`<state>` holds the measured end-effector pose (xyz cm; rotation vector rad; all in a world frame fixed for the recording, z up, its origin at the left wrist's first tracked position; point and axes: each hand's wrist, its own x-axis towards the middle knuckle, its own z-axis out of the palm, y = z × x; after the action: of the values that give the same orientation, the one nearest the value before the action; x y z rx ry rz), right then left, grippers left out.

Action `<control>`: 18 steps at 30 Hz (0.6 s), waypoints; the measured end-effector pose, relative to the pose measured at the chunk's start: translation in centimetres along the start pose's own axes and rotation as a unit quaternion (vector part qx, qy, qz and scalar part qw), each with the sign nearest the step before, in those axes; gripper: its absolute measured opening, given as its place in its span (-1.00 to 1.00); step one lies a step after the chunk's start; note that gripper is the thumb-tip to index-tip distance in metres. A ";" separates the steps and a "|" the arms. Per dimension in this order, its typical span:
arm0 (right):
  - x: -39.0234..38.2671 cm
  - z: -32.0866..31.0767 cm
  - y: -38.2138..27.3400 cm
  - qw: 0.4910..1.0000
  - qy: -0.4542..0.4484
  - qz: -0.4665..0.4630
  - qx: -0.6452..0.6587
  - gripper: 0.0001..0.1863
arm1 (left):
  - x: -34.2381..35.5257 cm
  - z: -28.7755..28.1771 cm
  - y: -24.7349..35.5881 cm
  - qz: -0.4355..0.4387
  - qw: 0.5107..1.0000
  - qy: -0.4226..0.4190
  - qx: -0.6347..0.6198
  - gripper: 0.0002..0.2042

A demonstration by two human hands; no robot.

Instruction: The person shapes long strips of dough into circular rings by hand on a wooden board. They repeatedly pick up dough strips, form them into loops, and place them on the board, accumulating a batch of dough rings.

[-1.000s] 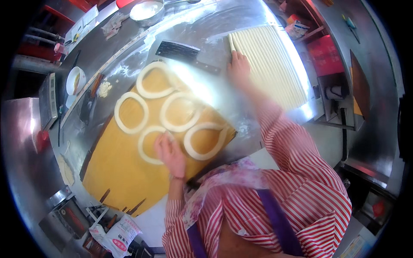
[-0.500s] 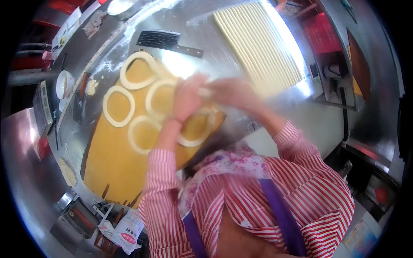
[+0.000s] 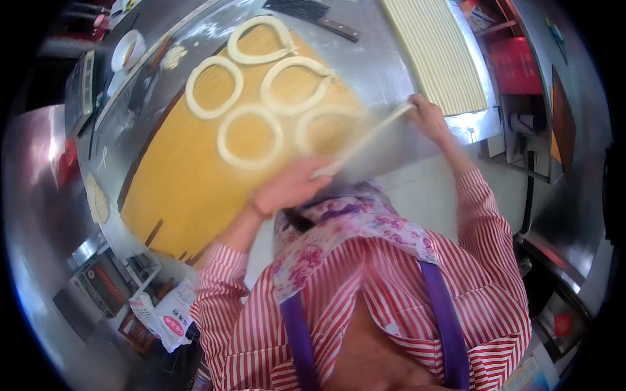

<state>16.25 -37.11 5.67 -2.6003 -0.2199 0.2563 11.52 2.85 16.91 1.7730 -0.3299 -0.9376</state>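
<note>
Hands: your left hand (image 3: 287,189) and right hand (image 3: 427,114) each pinch an end of a dough strip (image 3: 365,140), stretched mid-frame.
Done: five dough rings (image 3: 251,137) lie on the yellow board (image 3: 176,195), upper left.
Left: many strips wait in the ridged dough sheet (image 3: 437,52), upper right.
Room: bare board lower left; table edge just below your hands.

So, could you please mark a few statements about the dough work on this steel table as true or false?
1. The long pale dough strip is stretched between the left hand and the right hand. True.
2. Two pale dough rings lie on the yellow wooden board. False: five rings lie there.
3. The black-bladed cleaver lies on the board. False: it lies on the steel table, beyond the board.
4. The sheet of cut dough strips lies beyond the right hand. True.
</note>
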 end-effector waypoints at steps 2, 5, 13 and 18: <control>0.2 -1.4 -1.2 0.998 -0.005 0.039 0.043 -0.77 | -0.9 0.7 -1.7 0.015 0.999 0.027 0.018 -0.61; -0.3 -2.5 -2.6 0.996 -0.009 -0.048 0.075 -0.73 | -3.6 0.7 -5.4 0.042 0.972 0.147 0.181 -0.63; 1.1 3.7 -9.6 0.961 -0.118 -0.242 -0.054 -0.58 | -11.2 -0.6 -11.7 -0.076 0.856 0.325 0.394 -0.57; 1.8 10.0 -4.9 0.965 -0.082 -0.239 -0.075 -0.59 | -12.0 1.8 -18.1 -0.070 0.837 0.393 0.374 -0.61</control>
<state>15.25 -27.79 -0.56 -2.5734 -0.9409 0.2878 -1.40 16.46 5.85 2.7587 -0.0102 -0.0620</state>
